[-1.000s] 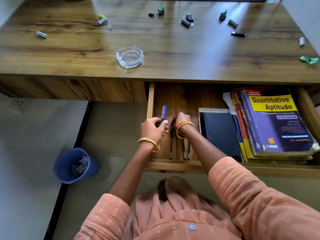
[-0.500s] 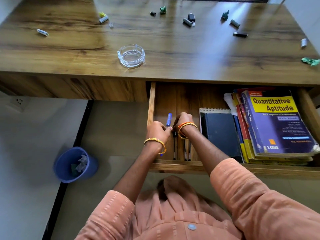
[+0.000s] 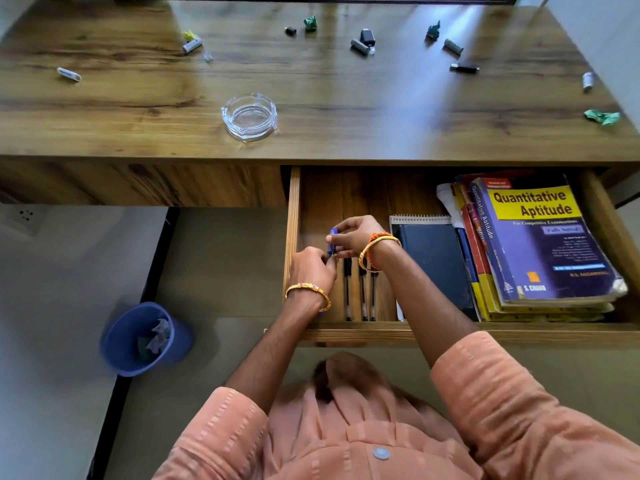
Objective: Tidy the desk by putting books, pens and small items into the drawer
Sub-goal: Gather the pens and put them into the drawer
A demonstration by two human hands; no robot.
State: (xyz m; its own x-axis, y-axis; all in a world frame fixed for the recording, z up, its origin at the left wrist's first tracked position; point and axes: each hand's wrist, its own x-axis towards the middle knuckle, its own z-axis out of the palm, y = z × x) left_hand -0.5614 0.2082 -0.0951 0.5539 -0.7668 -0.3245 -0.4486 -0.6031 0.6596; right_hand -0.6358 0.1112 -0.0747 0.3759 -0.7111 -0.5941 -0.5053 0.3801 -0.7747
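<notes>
Your left hand [image 3: 313, 268] and right hand [image 3: 355, 235] meet over the left part of the open drawer [image 3: 292, 237]. Both grips are closed on one blue pen [image 3: 332, 242]: the right fingers pinch its upper part, the left fingers hold it lower down, and its blue tip shows just beyond the right thumb. Whether the pen touches the drawer floor cannot be told.

Just to the right of your left grip, below your right wrist, three black pens [image 3: 360, 292] lie side by side in the drawer. Further right of your right grip lie a dark notebook [image 3: 436, 265], then a stack of books [image 3: 540, 240] topped by one titled "Quantitative Aptitude".

Beyond both grips, on the surface [image 3: 346, 109], sit a glass ashtray [image 3: 249, 115] and scattered small items [image 3: 362, 43]. Left of your left grip, on the floor, stands a blue bin [image 3: 138, 341] with crumpled paper inside.
</notes>
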